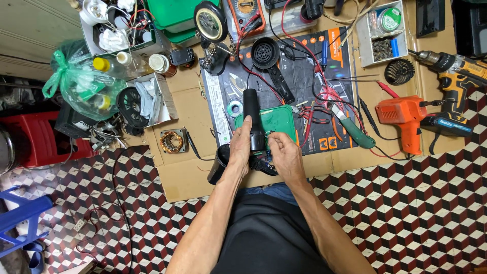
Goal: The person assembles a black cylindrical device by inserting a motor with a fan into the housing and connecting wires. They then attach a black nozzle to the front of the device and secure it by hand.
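My left hand (240,147) is wrapped around the black hair dryer (252,122), fingers closed on its handle where it meets the barrel, so the grip is clamped on the tool. The handle points to the far side, over the green mat (280,117), and the round barrel (219,162) hangs off to the near left, just above the cardboard sheet (187,172) that covers the floor.

My right hand (285,157) sits just beside the left, fingers curled in toward the dryer's body; thumb and forefinger are pinched close together at the small parts and wires there, but I cannot tell whether they hold anything.

Farther off on the dark work mat (304,76) lie a loose black dryer half with its round grille (266,53), red and black wires (324,96) and a green-handled utility knife (354,129). To the right rest an orange soldering gun (403,114) and a yellow cordless drill (459,68). To the left, a copper-wound motor stator (172,141) lies on the cardboard, near a knotted green plastic bag (81,83).
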